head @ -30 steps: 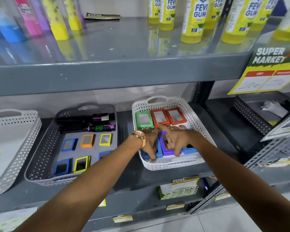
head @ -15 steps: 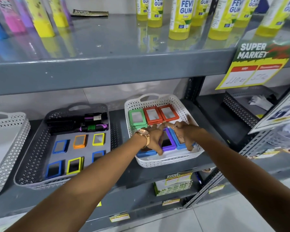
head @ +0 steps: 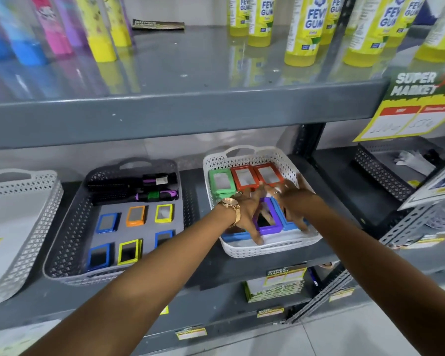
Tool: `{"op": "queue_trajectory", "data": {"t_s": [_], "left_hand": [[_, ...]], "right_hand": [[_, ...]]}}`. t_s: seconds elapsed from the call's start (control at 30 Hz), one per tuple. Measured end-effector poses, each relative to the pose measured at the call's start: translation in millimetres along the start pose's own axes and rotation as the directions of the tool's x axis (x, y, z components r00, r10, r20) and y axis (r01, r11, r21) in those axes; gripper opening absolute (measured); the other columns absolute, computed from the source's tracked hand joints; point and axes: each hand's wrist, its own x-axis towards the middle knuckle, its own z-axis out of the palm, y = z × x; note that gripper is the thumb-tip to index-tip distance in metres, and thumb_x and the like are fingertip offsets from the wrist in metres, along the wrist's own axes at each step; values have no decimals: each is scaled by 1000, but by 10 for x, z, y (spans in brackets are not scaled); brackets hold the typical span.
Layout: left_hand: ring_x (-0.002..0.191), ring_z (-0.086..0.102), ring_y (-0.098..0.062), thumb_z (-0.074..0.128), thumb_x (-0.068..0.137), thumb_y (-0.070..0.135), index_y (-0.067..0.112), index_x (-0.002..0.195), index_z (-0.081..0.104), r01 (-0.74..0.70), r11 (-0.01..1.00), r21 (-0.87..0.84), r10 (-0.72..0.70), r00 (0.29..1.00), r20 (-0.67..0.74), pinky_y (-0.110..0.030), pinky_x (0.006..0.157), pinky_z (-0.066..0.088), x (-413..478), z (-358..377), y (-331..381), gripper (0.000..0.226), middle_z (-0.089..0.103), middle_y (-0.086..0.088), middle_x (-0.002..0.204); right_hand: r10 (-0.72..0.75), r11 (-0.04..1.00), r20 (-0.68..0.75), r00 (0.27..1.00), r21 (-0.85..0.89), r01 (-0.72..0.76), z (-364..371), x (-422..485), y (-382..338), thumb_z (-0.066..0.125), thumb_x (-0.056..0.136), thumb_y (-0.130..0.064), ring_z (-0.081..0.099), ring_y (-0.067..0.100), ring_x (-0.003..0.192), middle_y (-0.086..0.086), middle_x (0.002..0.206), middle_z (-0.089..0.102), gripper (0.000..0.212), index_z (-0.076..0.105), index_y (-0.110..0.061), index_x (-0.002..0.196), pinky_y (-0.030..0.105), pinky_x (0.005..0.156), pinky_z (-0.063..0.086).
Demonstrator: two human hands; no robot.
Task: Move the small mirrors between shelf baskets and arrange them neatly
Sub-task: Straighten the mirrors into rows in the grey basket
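A white basket (head: 267, 249) on the middle shelf holds a green mirror (head: 221, 181) and two orange-red mirrors (head: 244, 177) along its back. A purple mirror (head: 265, 219) and blue mirrors (head: 235, 236) lie in front. My left hand (head: 247, 211), with a watch on its wrist, lies flat with its fingers spread along the purple mirror's left edge. My right hand (head: 290, 199) rests spread over the blue mirror on the right. A grey basket (head: 62, 227) to the left holds several small mirrors (head: 136, 215) in two rows.
Hairbrushes (head: 129, 188) lie at the back of the grey basket. Another white basket (head: 23, 227) stands at far left and a dark basket (head: 383, 176) at right. The upper shelf edge (head: 165, 116) overhangs, carrying glue bottles (head: 303, 29) and a price tag (head: 409, 106).
Both hands stay in the white basket. The left fingers have slid toward the front wall, the hands have parted, and the purple mirror shows more between them.
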Motion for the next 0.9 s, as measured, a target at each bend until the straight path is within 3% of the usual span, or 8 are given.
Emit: {"op": "queue_trajectory", "data": {"t_s": [0.1,0.2,0.27,0.37,0.47,0.53,0.67,0.9], "left_hand": [[147,4,-36,80,62,57,19,149,-14,4,993,-121,-21,989,-143,-41,118,15,-318,-92,-143,134,-5,-19,159],[145,16,-31,74,72,53,12,151,5,24,972,-232,-93,952,-290,-35,117,19,-762,-205,-460,112,15,-17,158],[136,36,-30,72,78,45,10,147,27,54,970,-236,-136,929,-345,-31,110,30,-1108,-247,-773,90,37,-15,149],[120,55,-23,71,82,35,12,128,57,181,969,-168,-225,926,-303,-25,93,38,-1581,-318,-1247,54,59,-7,131],[104,62,-23,76,77,25,10,109,68,343,933,-112,-357,922,-153,-22,77,40,-1945,-336,-1700,36,68,-6,112],[107,61,-24,81,71,20,11,113,66,420,902,-106,-428,901,-75,-22,82,43,-2146,-288,-1938,46,65,-7,116],[114,57,-24,78,69,17,20,128,56,470,881,-48,-469,883,32,-26,90,45,-2341,-122,-2149,62,59,-5,128],[108,60,-33,66,79,22,13,115,61,380,924,-43,-382,923,-42,-34,90,49,-2278,143,-2174,38,63,-16,119]], "right_hand": [[-23,996,-7,1000,86,24,-275,-41,-130,83,61,-3,-2,31,150,10,161,3,137,-19,-25,150,54,121,3],[-96,928,-252,963,327,178,-503,-64,-356,77,71,-5,25,30,143,10,154,27,108,9,-20,153,36,117,23],[-143,781,-456,878,493,383,-590,-44,-659,76,75,-9,40,29,135,12,145,43,84,33,-15,147,22,109,27],[-168,592,-548,819,608,529,-757,-37,-1253,72,80,-11,47,22,128,9,134,54,61,50,-17,137,13,101,26],[-267,508,-513,816,645,571,-928,-20,-1827,70,82,-12,47,21,127,9,133,54,53,54,-17,133,13,99,28],[-357,552,-437,826,615,564,-990,27,-2158,69,83,-11,45,20,129,7,135,54,53,54,-17,133,14,99,29],[-451,668,-274,849,528,525,-1032,160,-2638,70,80,-14,43,25,131,7,140,51,55,53,-17,133,38,109,38],[-439,807,-149,886,367,462,-1062,233,-3017,63,79,-11,59,37,99,17,113,56,30,57,-4,108,43,78,55]]}}
